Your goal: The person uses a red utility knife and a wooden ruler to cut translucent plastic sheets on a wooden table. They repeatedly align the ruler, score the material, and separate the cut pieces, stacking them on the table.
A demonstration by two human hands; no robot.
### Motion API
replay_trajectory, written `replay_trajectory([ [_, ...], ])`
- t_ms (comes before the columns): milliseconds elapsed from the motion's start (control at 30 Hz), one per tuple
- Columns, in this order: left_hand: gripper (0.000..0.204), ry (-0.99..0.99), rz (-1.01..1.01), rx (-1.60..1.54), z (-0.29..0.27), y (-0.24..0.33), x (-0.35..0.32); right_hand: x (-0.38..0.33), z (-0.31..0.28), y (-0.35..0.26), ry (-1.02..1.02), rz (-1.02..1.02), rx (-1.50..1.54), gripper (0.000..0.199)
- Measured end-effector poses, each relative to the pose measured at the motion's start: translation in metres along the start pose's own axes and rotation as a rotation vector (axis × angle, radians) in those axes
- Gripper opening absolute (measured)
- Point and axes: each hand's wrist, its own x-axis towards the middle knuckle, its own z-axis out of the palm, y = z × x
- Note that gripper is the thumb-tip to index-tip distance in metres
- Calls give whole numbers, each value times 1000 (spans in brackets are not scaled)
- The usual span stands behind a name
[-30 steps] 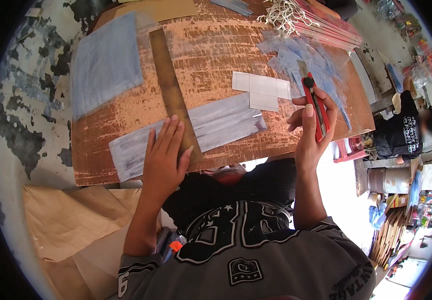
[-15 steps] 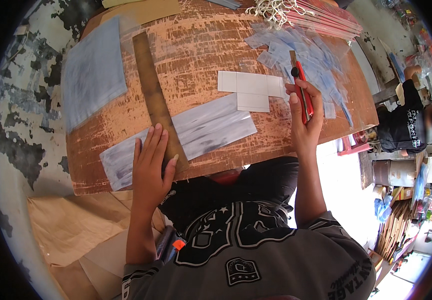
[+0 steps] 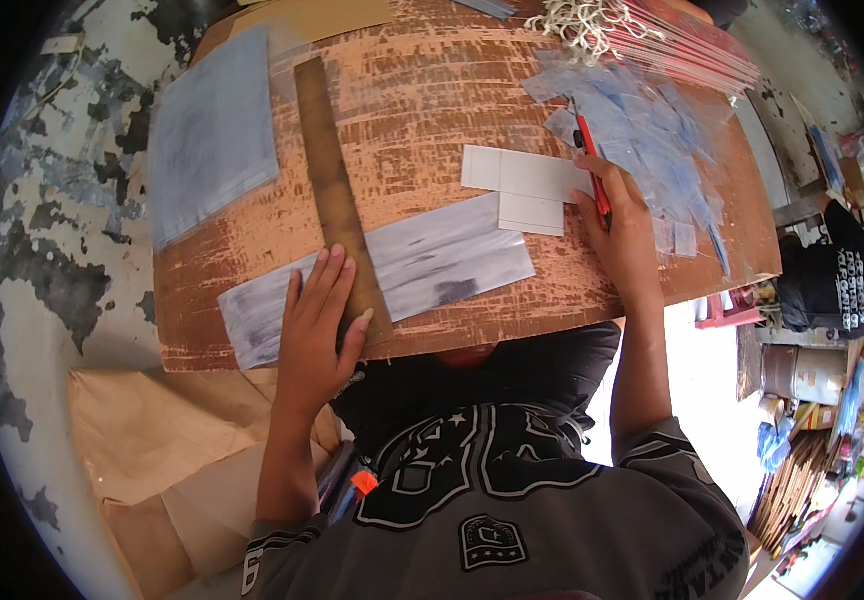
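My left hand (image 3: 318,325) lies flat, fingers stretched out, over the near end of a long brownish ruler (image 3: 327,170) and the strip beside it. Under the ruler, a greyish see-through plastic strip (image 3: 452,258) runs slantwise along the near table edge. My right hand (image 3: 629,232) is closed around a red cutter knife (image 3: 595,170), whose tip points away from me. Its fingers are at the right end of a white card (image 3: 530,178) with ruled lines, made of a wide bar and a smaller part below. Whether they touch the card I cannot tell.
Bluish plastic sheets (image 3: 214,140) lie at the left of the worn table (image 3: 412,110). Small clear plastic pieces (image 3: 647,130) are heaped at the right, below red sticks (image 3: 697,55) with white strings. Brown paper (image 3: 167,430) lies low left. Another person (image 3: 832,270) is at far right.
My right hand has come closer to the white card's right end, and the knife has tipped lower with it. My left hand stays on the ruler. The whole view has shifted slightly.
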Motion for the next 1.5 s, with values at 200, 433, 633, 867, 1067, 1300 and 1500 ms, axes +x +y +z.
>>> replay_trajectory([
  [200,61,3,-2,-29,-2,1,0,0,12,13,-39,-49,-133,40],
  [433,63,17,18,-30,0,-3,-3,0,11,6,-49,-35,-93,39],
  [633,62,10,13,-28,0,-2,-1,-2,9,11,60,-72,-114,34],
  [867,62,10,-6,-6,1,-1,-2,1,-11,18,282,76,-112,27],
  [1067,62,20,10,-15,2,0,-1,7,-40,40,672,-18,-510,28],
  [1300,61,11,3,-1,1,-1,-2,-5,-23,26,405,33,-195,34],
  [1500,61,15,6,2,2,0,-1,-5,-23,27,232,154,-138,48],
])
